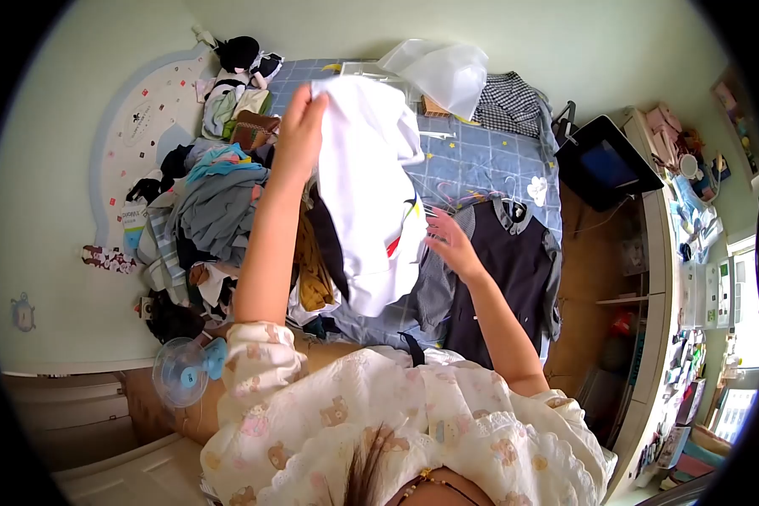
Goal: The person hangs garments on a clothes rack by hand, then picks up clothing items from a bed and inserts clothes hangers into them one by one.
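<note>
My left hand (300, 126) is closed on the upper corner of a white garment (367, 160), holding it up over the bed. The garment hangs in loose folds, with black, red and yellow-green patches along its edges; its exact kind is unclear. My right hand (452, 244) is beside its lower right edge, fingers stretched out and apart; whether the fingertips touch the cloth I cannot tell. Below that hand, a dark dress with gray checked sleeves (502, 270) lies spread out. A mustard-brown cloth (314, 274) shows behind the held garment.
A large heap of clothes (219, 207) covers the left side of the bed (460, 164). At the back are a translucent plastic bag (443, 72) and a checked garment (510, 105). A small blue fan (181, 371) stands at the lower left. A black monitor (607, 164) stands right of the bed.
</note>
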Tool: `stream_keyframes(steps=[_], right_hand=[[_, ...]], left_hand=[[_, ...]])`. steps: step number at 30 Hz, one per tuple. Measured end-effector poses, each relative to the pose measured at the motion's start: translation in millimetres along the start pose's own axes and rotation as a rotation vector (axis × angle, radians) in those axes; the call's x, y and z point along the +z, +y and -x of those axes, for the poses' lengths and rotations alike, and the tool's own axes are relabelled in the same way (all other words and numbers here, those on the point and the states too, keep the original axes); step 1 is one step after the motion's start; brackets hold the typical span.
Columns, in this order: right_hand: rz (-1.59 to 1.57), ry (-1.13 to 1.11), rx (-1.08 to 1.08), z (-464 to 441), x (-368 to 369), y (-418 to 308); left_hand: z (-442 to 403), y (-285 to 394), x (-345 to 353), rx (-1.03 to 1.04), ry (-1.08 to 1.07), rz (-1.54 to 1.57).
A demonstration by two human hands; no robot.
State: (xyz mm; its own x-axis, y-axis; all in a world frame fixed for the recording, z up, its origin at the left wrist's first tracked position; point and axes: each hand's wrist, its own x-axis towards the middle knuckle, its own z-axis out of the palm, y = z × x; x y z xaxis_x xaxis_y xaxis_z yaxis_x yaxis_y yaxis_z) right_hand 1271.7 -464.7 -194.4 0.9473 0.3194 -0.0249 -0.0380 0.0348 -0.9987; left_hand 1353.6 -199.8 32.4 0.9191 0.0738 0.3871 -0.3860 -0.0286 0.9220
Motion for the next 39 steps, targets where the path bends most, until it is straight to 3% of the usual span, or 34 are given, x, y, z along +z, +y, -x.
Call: stream_keyframes(steps=[1,3,4,8,11,18,21,26,29,33,35,37,39], right_hand=[[0.033,-0.024,0.037,9.2,7.9,-13.9],[0.246,-0.081,-0.1,31.5,23.3,-27.1],[0.363,-0.065,-0.288,43.3,31.8,-49.0],[0.45,0.043,-0.52,74.5,51.3,-75.1],[0.715,0.288,-0.765,82.1,61.0,-47.7],[0.837,0.351,-0.9,78.5,86.0,-44.9],[0.824,0.307,-0.894,77.0,97.4,-45.9],[0.784,0.374,-0.706,71.1,97.7,-63.0],[0.881,0.193,-0.671,62.4,93.0,-70.4],[0.768,0.155,-0.641,52.6,80.2,-54.6],[0.606,0.315,-0.588,51.4,74.2,-47.7],[0.426,0.395,-0.272,49.9,61.4,-44.7],[0.409,0.58,-0.363,38.4,44.2,-41.3]], left_hand=[[-7.0,10.8,2.7,-0.037,0.031,0.102],[-20.3,20.4,1.3,-0.035,0.021,0.261],[-19.4,34.4,8.5,-0.05,0.051,0.299],[-19.3,55.9,26.5,-0.019,0.099,0.442],[-23.9,59.1,33.1,0.003,0.188,0.593],[-20.2,80.6,47.3,0.047,0.314,0.742],[-23.0,82.6,42.5,0.094,0.344,0.793],[-27.3,78.0,25.4,0.08,0.325,0.873],[-26.4,74.4,20.5,0.072,0.349,0.871],[-30.2,67.8,2.1,-0.019,0.428,0.885],[-28.6,66.0,-4.3,-0.05,0.454,0.881],[-22.9,68.6,-7.0,-0.052,0.465,0.866],[-18.8,65.1,-10.6,-0.068,0.438,0.855]])
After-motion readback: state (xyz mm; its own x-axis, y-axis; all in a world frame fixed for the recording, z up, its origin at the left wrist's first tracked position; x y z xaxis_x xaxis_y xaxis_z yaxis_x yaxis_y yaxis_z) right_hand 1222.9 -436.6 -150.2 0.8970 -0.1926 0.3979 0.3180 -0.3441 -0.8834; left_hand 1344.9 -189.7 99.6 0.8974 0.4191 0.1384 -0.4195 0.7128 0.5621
